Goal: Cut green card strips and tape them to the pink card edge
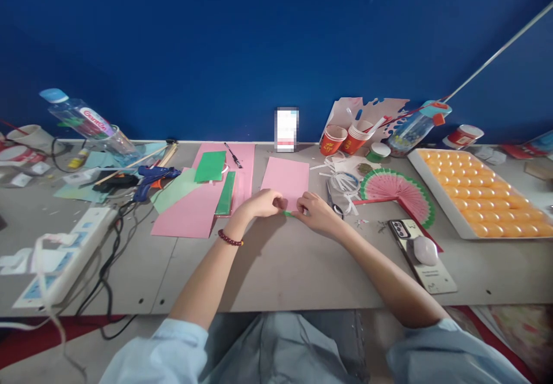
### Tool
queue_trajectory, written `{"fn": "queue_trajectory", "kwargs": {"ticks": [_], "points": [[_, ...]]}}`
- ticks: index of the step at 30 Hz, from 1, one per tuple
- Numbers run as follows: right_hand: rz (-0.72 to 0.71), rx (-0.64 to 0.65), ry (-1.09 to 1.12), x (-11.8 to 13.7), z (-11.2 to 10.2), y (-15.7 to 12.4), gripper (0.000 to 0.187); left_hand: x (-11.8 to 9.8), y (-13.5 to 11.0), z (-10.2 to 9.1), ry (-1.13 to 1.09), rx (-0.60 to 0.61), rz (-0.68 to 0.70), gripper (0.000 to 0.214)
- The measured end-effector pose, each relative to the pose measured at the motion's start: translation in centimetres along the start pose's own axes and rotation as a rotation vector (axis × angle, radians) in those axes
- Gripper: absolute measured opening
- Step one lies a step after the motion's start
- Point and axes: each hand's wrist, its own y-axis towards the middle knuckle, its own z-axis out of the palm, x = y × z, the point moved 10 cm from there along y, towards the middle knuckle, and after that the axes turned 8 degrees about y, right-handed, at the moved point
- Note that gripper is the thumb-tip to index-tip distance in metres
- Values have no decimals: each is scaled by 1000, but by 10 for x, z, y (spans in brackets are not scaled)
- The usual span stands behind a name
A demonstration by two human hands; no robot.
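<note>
A pink paper sheet (285, 179) lies on the grey table (276, 263) straight in front of me. My left hand (261, 204) and my right hand (314, 210) both pinch its near edge, fingers closed. A thin green strip (288, 214) shows along that edge between the two hands. A dark red bead bracelet (230, 239) sits on my left wrist.
Pink and green sheets (203, 200) and a blue glue gun (153, 175) lie to the left, with a power strip (64, 257) and cables. To the right are a watermelon paper fan (400, 191), scissors (334, 202), a phone (406, 229), red paper cups (341, 137) and a tray of orange balls (484, 197).
</note>
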Motion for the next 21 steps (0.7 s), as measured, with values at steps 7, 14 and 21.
{"fn": "queue_trajectory", "kwargs": {"ticks": [7,14,21], "points": [[21,-12,-12,-2,1,-1,24,4,1,2,14,9,0,15],[47,-20,-18,-1,1,0,26,5,2,6,18,31,49,13],[71,-24,-60,-4,3,0,28,7,4,5,9,20,57,11]]}}
